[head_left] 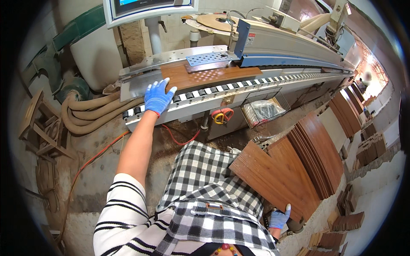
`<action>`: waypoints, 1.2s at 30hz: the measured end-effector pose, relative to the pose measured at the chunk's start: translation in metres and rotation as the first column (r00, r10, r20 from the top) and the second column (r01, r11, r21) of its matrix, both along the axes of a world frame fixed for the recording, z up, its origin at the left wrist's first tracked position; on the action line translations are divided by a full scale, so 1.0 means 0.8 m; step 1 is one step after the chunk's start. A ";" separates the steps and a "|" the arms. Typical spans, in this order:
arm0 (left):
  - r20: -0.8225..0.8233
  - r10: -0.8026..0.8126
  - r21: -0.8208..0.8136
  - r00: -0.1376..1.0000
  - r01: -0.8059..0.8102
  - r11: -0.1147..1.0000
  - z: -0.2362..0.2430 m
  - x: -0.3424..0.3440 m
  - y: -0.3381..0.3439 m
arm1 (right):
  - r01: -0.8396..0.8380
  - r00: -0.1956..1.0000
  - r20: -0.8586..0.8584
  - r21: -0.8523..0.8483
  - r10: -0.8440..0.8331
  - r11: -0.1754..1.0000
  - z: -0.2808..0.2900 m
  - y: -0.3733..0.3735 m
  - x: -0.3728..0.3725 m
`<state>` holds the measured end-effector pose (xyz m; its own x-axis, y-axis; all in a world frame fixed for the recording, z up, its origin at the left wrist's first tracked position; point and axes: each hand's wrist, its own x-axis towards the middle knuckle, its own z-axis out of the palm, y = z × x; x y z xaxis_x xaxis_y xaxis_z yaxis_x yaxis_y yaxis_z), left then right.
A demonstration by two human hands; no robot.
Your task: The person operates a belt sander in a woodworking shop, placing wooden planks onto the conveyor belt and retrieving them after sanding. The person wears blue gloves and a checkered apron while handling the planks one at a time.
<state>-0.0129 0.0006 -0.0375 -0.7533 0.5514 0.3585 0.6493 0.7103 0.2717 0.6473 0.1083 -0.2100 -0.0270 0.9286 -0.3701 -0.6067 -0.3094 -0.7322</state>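
Observation:
My left hand (pixel 158 99), in a blue knit glove with pale fingertips, lies with fingers spread at the near left end of a brown wood-grain board (pixel 209 78). That board lies flat on the edge banding machine (pixel 294 55), its far part beneath a blue perforated plate (pixel 208 58). Low on the right, my right hand (pixel 279 218), gloved alike, is at the near edge of another brown board (pixel 277 177). One digit shows over that edge, and the other fingers are partly hidden. This board lies askew against a stack of similar boards (pixel 316 149).
Black and white rollers (pixel 213 90) line the machine's front. Below hang red and yellow-handled scissors (pixel 221 116) and a wire basket (pixel 265 109) holding plastic. Thick hoses (pixel 94 112) and a wooden stool (pixel 42 121) stand left. An orange hose (pixel 92 160) crosses the floor. A screen (pixel 149 9) is above.

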 end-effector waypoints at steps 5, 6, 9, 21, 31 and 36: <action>0.015 -0.184 0.135 0.983 0.180 0.974 -0.001 0.014 -0.017 | -0.148 0.989 0.011 -0.006 0.148 0.989 0.019 0.018 -0.031; 0.045 -0.232 0.220 0.972 0.217 0.951 -0.005 0.017 -0.026 | -0.170 0.985 -0.014 0.004 0.170 0.985 0.041 0.020 -0.064; 0.138 -0.383 0.398 0.913 0.303 0.866 0.004 0.058 -0.046 | -0.234 0.971 -0.051 -0.001 0.234 0.972 0.095 0.028 -0.149; -0.180 -0.261 -0.096 0.948 0.248 0.964 0.017 0.122 -0.187 | -0.784 0.582 -0.003 0.263 0.813 0.562 0.167 0.044 -0.460; -0.189 0.078 -0.126 0.979 -0.103 0.987 -0.006 0.042 -0.203 | -0.803 0.390 -0.312 0.344 0.866 0.486 0.175 0.033 -0.538; -0.057 0.141 -0.164 0.988 -0.149 0.975 0.000 0.002 -0.163 | -0.864 0.488 0.343 0.320 0.803 0.388 0.167 0.074 -0.446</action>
<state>-0.0112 -0.1296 -0.0375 -0.8150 0.4923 0.3055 0.5447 0.8308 0.1145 0.2909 0.1672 -0.0762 -0.8615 0.5062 -0.0386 -0.1191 -0.2756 -0.9539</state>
